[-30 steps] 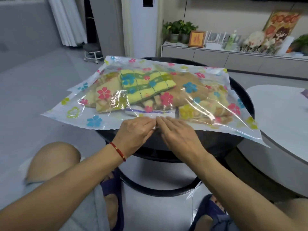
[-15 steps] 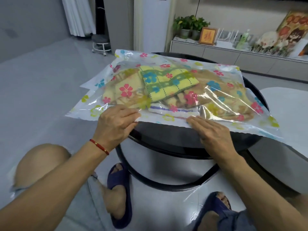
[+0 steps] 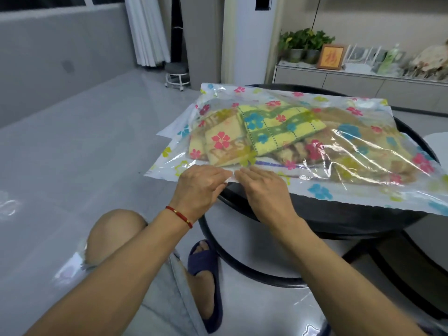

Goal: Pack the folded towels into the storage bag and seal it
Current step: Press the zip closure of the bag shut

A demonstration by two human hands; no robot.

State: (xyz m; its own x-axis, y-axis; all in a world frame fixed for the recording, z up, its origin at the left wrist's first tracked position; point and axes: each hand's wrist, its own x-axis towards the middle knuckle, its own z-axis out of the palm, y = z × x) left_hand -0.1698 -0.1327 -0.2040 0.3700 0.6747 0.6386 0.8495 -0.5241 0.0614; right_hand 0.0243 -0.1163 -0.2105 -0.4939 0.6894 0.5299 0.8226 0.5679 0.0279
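A clear storage bag (image 3: 315, 190) printed with coloured flowers lies flat on a round black table (image 3: 351, 214). Folded towels sit inside it: a yellow-green one (image 3: 278, 127) on top and tan ones (image 3: 225, 144) beside and under it. My left hand (image 3: 198, 187) and my right hand (image 3: 264, 190) are side by side at the bag's near edge, left of its middle. The left hand's fingers curl over the edge strip and pinch it. My right hand's fingers lie straight on the strip and press it down. Both thumbs are hidden.
The bag's left end overhangs the table over grey floor. A white table (image 3: 438, 139) stands at the right. My knee (image 3: 114, 234) and a blue slipper (image 3: 206, 275) are below the hands. A wheeled stool (image 3: 177, 73) and a low cabinet (image 3: 363, 83) stand behind.
Half a second ago my hands were spread apart along the bag's near edge. Now they are together again, further left on the edge than one second ago.
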